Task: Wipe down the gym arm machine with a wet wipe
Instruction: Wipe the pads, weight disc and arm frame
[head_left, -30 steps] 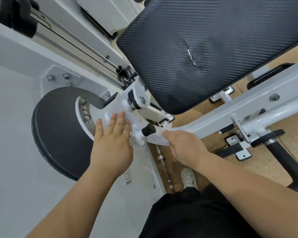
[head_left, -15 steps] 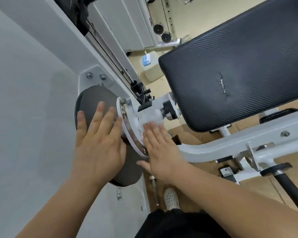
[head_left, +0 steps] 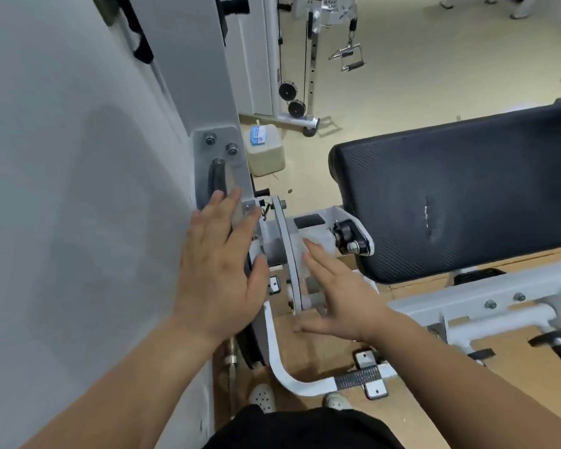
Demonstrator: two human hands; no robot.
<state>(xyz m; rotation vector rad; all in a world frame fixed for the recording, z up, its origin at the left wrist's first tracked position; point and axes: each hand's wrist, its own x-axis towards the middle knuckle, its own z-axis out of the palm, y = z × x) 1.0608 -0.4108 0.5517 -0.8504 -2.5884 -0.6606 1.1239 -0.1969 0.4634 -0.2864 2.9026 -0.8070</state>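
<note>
Two hands are on the gym arm machine (head_left: 486,296), both with fingers straight and released, gripping nothing. Grey side panel (head_left: 78,189) fills the left. Black padded rest (head_left: 467,196) lies to the right, its cover showing a small tear. Left hand (head_left: 221,273) lies flat against the bracket at the panel's edge. Right hand (head_left: 344,296) reaches in beside the thin round plate (head_left: 287,247), pressing the wet wipe (head_left: 318,238) flat onto the white pivot housing between plate and pad.

The left hand (head_left: 217,273) rests just left of the thin plate (head_left: 285,234). The right hand (head_left: 344,296) presses the wipe (head_left: 308,251) on the plate's right side. The pad (head_left: 460,196) lies farther right.
</note>
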